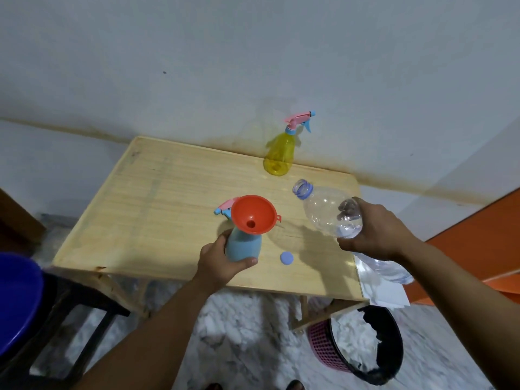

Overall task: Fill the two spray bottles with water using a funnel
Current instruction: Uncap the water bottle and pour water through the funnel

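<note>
Water sat low in the clear bottle, which the right hand gripped around its fat end, fingers wrapped tight. The bottle was tipped, with its open mouth pointing left and far, toward the orange funnel but not yet over it. No water was coming out.

The funnel stood in the neck of the blue spray bottle, near the middle of the wooden table. The left hand held that blue bottle around its lower part, thumb on the near side. Its pink and blue spray top lay on the table just behind the funnel. A small blue cap lay flat on the table near the blue bottle, on its right.

The yellow spray bottle stood at the far edge by the wall, well apart, with its top on.

To pour well, the mouth of the clear bottle probably needed to come right over the funnel's wide bowl first. Then a slow tip would be best, so the water did not splash out. The left hand should hold the blue bottle straight, because the funnel looked easy to knock.
</note>
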